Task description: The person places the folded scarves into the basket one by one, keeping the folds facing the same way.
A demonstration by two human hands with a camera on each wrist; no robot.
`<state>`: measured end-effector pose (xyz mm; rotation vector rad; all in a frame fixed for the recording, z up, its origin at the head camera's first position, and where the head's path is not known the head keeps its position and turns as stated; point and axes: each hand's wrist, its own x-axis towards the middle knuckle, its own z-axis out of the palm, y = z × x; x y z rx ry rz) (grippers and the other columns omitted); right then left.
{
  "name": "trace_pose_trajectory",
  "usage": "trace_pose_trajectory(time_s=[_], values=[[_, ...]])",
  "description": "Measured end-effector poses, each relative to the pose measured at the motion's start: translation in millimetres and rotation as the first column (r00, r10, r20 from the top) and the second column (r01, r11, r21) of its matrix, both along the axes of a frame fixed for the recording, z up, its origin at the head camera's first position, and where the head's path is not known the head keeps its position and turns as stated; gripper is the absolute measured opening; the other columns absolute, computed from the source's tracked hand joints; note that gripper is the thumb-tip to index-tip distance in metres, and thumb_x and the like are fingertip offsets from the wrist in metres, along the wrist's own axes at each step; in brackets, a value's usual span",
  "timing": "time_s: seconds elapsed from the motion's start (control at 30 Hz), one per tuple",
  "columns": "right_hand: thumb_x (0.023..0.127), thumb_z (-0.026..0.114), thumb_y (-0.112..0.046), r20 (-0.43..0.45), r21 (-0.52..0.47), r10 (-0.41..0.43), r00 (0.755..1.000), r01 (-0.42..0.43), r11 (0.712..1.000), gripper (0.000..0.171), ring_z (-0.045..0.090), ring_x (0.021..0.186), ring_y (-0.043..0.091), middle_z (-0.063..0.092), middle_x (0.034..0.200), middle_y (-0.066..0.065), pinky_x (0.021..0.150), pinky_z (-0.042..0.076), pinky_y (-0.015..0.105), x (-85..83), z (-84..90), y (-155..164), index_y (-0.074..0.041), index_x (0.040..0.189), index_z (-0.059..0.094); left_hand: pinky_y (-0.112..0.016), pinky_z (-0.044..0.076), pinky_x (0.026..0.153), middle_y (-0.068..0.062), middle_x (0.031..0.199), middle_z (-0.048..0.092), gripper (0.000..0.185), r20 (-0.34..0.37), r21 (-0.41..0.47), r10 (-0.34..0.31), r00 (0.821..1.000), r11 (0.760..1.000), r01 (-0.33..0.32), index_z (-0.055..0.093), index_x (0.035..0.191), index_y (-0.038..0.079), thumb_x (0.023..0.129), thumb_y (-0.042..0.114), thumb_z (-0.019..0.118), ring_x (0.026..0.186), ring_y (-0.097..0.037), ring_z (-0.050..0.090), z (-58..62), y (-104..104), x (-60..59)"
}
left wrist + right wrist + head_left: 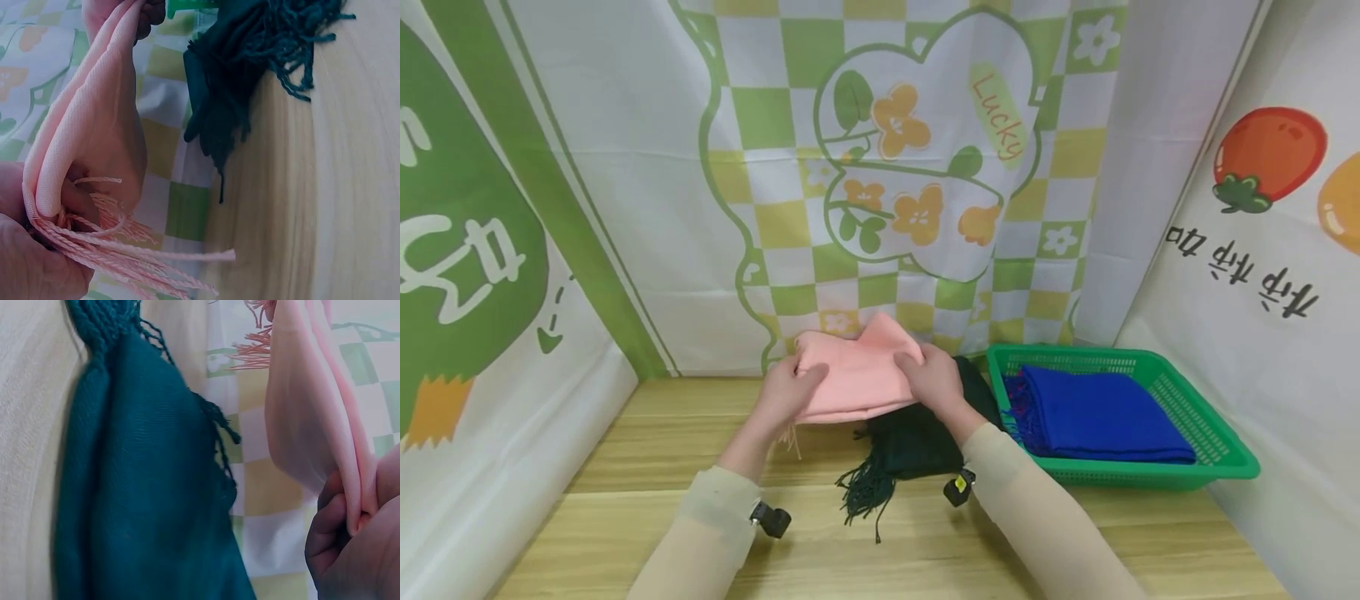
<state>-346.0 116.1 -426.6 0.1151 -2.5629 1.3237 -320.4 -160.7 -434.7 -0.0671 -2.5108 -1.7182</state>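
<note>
A folded pink scarf (857, 375) with fringed ends is held up above the table between both hands. My left hand (786, 390) grips its left edge, thumb on the near face, and pink fringe (125, 256) hangs out by that hand in the left wrist view. The right hand (936, 382) pinches the opposite edge, its fingers (334, 515) curled behind the cloth in the right wrist view. Below and behind the right hand lies a folded dark green scarf (917, 442) on the table, its fringe (867, 490) pointing toward the front left.
To the right stands a green plastic basket (1225, 446) holding a folded blue scarf (1105, 414). The wooden table (647, 467) runs back to a checkered curtain (808, 108), with printed white cloth walls (1195, 333) at the sides.
</note>
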Motion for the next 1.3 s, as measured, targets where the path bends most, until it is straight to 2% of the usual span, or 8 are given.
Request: trace_pose_trajectory(time_s=[0.2,0.3,0.4,0.5,0.67,0.97,1.1,1.3], values=[[0.105,0.072,-0.047,-0.011,0.001,-0.002,1.0,0.002,1.0,0.042,0.064,0.078,0.028,0.075,0.097,0.011,0.071,0.052,0.042,8.2,12.5,10.3,-0.006,0.11,0.077,-0.052,0.056,0.106,-0.032,0.151,0.06,0.077,-0.019,0.006,-0.005,1.0,1.0,0.005,0.041,0.167,-0.006,0.109,0.037,0.068,0.122,-0.038,0.066,10.7,9.3,4.5],[0.105,0.072,-0.047,-0.013,0.005,-0.009,1.0,0.009,1.0,0.042,0.062,0.077,0.029,0.073,0.095,0.012,0.07,0.051,0.041,12.0,18.3,16.7,-0.005,0.109,0.076,-0.046,0.06,0.095,-0.029,0.137,0.067,0.072,-0.03,0.017,-0.018,0.999,1.0,0.019,0.047,0.165,-0.005,0.109,0.036,0.069,0.109,-0.033,0.069,16.1,15.5,6.4],[0.106,0.071,-0.046,-0.021,0.019,-0.013,1.0,0.013,1.0,0.041,0.059,0.074,0.029,0.071,0.091,0.012,0.067,0.049,0.041,16.0,22.9,22.9,-0.005,0.105,0.074,-0.039,0.061,0.081,-0.023,0.12,0.07,0.061,-0.038,0.045,-0.032,0.999,0.998,0.033,0.058,0.156,-0.003,0.109,0.034,0.07,0.094,-0.029,0.069,20.2,21.9,8.7],[0.106,0.072,-0.045,-0.03,0.018,-0.013,0.999,0.013,1.0,0.041,0.058,0.071,0.029,0.069,0.087,0.012,0.065,0.048,0.041,20.5,26.9,28.8,-0.005,0.1,0.073,-0.037,0.059,0.075,-0.019,0.109,0.07,0.047,-0.051,0.058,-0.039,0.998,0.997,0.042,0.067,0.14,-0.002,0.108,0.032,0.071,0.087,-0.027,0.068,23.4,27.9,10.7],[0.105,0.073,-0.042,-0.064,0.019,-0.024,0.998,0.025,1.0,0.038,0.056,0.07,0.026,0.069,0.085,0.011,0.063,0.047,0.04,25.5,31.1,39.3,-0.005,0.095,0.071,-0.036,0.058,0.075,-0.016,0.106,0.07,0.039,-0.077,0.043,-0.042,0.996,0.998,0.046,0.071,0.128,0.0,0.107,0.033,0.072,0.087,-0.025,0.066,28.2,37.8,13.1],[0.107,0.073,-0.043,-0.027,-0.02,-0.022,0.999,0.021,1.0,0.039,0.058,0.072,0.027,0.068,0.089,0.012,0.063,0.048,0.039,37.5,36.8,57.0,-0.005,0.101,0.072,-0.042,0.057,0.086,-0.019,0.117,0.072,0.038,-0.15,0.0,-0.074,0.986,0.997,0.075,0.071,0.129,-0.001,0.108,0.031,0.071,0.098,-0.028,0.064,32.4,54.1,17.3],[0.107,0.073,-0.043,-0.029,-0.016,-0.022,0.999,0.022,1.0,0.038,0.058,0.071,0.026,0.067,0.087,0.012,0.062,0.048,0.038,40.3,36.3,64.5,-0.005,0.101,0.072,-0.042,0.058,0.083,-0.018,0.116,0.071,0.036,-0.148,0.023,-0.087,0.985,0.996,0.091,0.07,0.128,0.0,0.108,0.03,0.072,0.096,-0.027,0.064,33.9,61.4,19.0],[0.108,0.072,-0.042,-0.031,-0.012,-0.027,0.999,0.027,1.0,0.037,0.058,0.071,0.027,0.065,0.085,0.012,0.063,0.047,0.038,45.0,35.9,79.8,-0.005,0.1,0.07,-0.047,0.058,0.092,-0.019,0.123,0.07,0.04,-0.166,0.04,-0.109,0.98,0.992,0.117,0.069,0.135,-0.002,0.108,0.028,0.072,0.104,-0.028,0.064,37.2,76.8,19.7]])
